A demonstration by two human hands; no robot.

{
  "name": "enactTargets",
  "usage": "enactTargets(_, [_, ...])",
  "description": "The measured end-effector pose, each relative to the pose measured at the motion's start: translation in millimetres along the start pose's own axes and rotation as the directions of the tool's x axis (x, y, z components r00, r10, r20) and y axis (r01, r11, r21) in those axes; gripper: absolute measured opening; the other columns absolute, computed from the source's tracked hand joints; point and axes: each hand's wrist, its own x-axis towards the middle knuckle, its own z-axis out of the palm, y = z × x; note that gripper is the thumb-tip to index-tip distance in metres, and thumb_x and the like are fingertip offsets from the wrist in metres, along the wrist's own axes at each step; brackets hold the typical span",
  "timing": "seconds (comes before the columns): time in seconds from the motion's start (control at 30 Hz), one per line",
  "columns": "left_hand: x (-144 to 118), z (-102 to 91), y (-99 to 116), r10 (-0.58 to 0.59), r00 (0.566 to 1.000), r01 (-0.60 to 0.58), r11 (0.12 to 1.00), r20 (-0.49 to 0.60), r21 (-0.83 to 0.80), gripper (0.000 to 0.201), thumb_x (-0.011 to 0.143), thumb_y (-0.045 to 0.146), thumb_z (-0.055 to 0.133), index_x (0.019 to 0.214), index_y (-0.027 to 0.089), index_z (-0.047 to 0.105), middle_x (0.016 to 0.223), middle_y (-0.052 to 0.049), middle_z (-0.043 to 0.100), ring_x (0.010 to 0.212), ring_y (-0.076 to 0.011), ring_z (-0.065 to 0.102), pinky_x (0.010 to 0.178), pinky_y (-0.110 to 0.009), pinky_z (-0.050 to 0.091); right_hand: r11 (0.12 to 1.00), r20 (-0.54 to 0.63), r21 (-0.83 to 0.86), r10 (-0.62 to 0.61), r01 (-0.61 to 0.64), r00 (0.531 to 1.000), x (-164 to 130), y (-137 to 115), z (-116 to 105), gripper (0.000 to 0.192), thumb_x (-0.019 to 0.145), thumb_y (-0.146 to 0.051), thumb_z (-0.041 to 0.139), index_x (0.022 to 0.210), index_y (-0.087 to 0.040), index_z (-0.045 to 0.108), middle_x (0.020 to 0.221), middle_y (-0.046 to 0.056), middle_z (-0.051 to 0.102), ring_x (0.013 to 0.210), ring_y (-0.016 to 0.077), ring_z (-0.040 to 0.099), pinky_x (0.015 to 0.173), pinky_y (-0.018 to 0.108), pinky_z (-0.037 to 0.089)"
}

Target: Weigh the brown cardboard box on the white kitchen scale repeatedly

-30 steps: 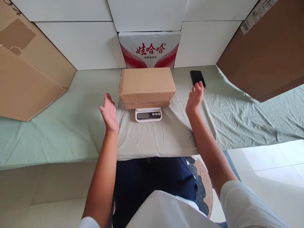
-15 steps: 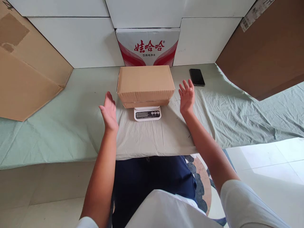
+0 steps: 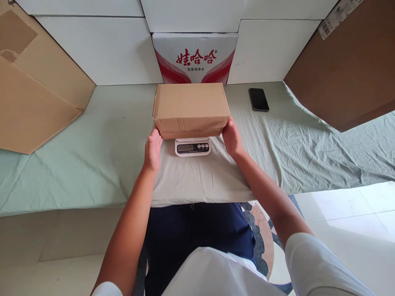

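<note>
- A closed, plain brown corrugated cardboard box [image 3: 191, 107] sits on a small white digital kitchen scale [image 3: 193, 146], near the middle of the bench.
- The scale's grey display and its row of round buttons face the person; what the display reads is too small to make out.
- The left hand [image 3: 153, 149] presses against the box's lower left front corner, thumb up along the edge. The fingers go around the side and are hidden, so its grip is closed on the box.
- The right hand [image 3: 232, 137] mirrors it at the lower right front corner, palm against the side wall and fingers out of sight behind it; this grip also clasps the box.
- Both forearms are bare and reach straight forward from white short sleeves.
- The bench is covered with a wrinkled pale green cloth [image 3: 308, 144] that hangs over its front edge.
- A black smartphone [image 3: 258, 99] lies flat on the cloth to the right of the box, well apart from the right hand.
- Just behind the box stands a white carton printed with red Chinese characters and red curved stripes [image 3: 195, 57], set among plain white panels [image 3: 101, 49].
- A big flattened brown cardboard sheet [image 3: 33, 90] leans at the left end of the bench.
- A darker brown cardboard panel [image 3: 348, 70] leans at the right.
</note>
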Motion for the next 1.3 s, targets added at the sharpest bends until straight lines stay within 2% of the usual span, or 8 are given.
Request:
enactTargets(0.2, [0,0.3,-1,0.006,1.0,-0.005,1.0,0.008,-0.017,0.096,0.08,0.095,0.042,0.147,0.03,0.062,0.171,-0.009,0.046,0.165,-0.0339,0.031,0.135,-0.046,0.026,0.999,0.037,0.036,-0.038,0.037,0.999,-2,-1,1,0.075,0.087,-0.081,0.048,0.148,-0.037,0.055,0.161,-0.004,0.057,0.161,0.0307,0.042,0.135,0.049,0.037])
enactTargets(0.4, [2,-5.3,-7,0.052,0.998,-0.051,0.999,0.026,-0.014,0.092,0.084,0.092,0.041,0.151,0.031,0.059,0.172,-0.007,0.044,0.166,-0.0322,0.028,0.135,-0.046,0.025,0.996,0.029,0.08,-0.034,0.032,0.999,1,5,-1,0.069,0.087,-0.079,0.052,0.143,-0.039,0.058,0.164,-0.006,0.054,0.164,0.0274,0.036,0.139,0.049,0.029])
enactTargets(0.53, [9,-23.0,-13,0.109,0.991,-0.11,0.994,-0.074,-0.008,0.089,0.088,0.091,0.036,0.156,0.037,0.052,0.178,0.002,0.032,0.169,-0.0259,0.017,0.138,-0.043,0.018,0.992,-0.166,0.116,-0.026,0.046,0.986,8,4,-22,0.071,0.081,-0.079,0.056,0.142,-0.043,0.054,0.17,-0.009,0.045,0.168,0.0273,0.028,0.141,0.055,0.019])
enactTargets(0.63, [14,-36.5,-18,0.113,0.983,-0.113,0.994,-0.145,0.006,0.084,0.091,0.09,0.027,0.156,0.042,0.05,0.178,0.008,0.03,0.169,-0.0208,0.016,0.138,-0.038,0.018,0.987,-0.342,0.15,-0.002,0.056,0.94,15,0,-46,0.067,0.082,-0.075,0.049,0.14,-0.042,0.054,0.17,-0.008,0.044,0.167,0.0275,0.031,0.14,0.059,0.018])
enactTargets(0.73, [16,-42.7,-23,0.112,0.983,-0.117,0.993,-0.142,-0.024,0.08,0.094,0.087,0.026,0.155,0.043,0.051,0.178,0.008,0.031,0.169,-0.0206,0.017,0.138,-0.038,0.017,0.98,-0.422,0.192,0.037,0.049,0.906,19,-2,-62,0.066,0.086,-0.073,0.04,0.14,-0.039,0.055,0.169,-0.004,0.045,0.166,0.0284,0.033,0.138,0.061,0.019])
enactTargets(0.83, [16,-43.3,-25,0.112,0.985,-0.12,0.991,-0.134,-0.052,0.078,0.095,0.086,0.026,0.155,0.044,0.052,0.178,0.009,0.03,0.17,-0.0217,0.014,0.139,-0.04,0.014,0.977,-0.436,0.211,0.058,0.04,0.898,20,0,-65,0.066,0.087,-0.072,0.038,0.139,-0.036,0.056,0.168,-0.002,0.046,0.166,0.0286,0.033,0.137,0.06,0.021])
enactTargets(1.03, [17,-43.7,-23,0.077,0.984,-0.077,0.997,-0.161,0.001,0.086,0.092,0.089,0.02,0.158,0.043,0.047,0.178,0.009,0.029,0.169,-0.0203,0.016,0.138,-0.038,0.018,0.972,-0.42,0.234,0.072,0.031,0.905,19,5,-54,0.057,0.085,-0.07,0.043,0.128,-0.037,0.061,0.161,-0.003,0.054,0.163,0.0259,0.04,0.137,0.055,0.025])
enactTargets(1.3, [15,-37.7,-17,0.064,0.983,-0.068,0.998,-0.174,-0.015,0.084,0.092,0.088,0.022,0.158,0.041,0.048,0.178,0.007,0.03,0.169,-0.0206,0.017,0.138,-0.039,0.019,0.967,-0.399,0.255,0.101,0.004,0.911,18,4,-48,0.059,0.084,-0.071,0.048,0.126,-0.031,0.063,0.156,0.003,0.059,0.16,0.0277,0.043,0.137,0.055,0.025])
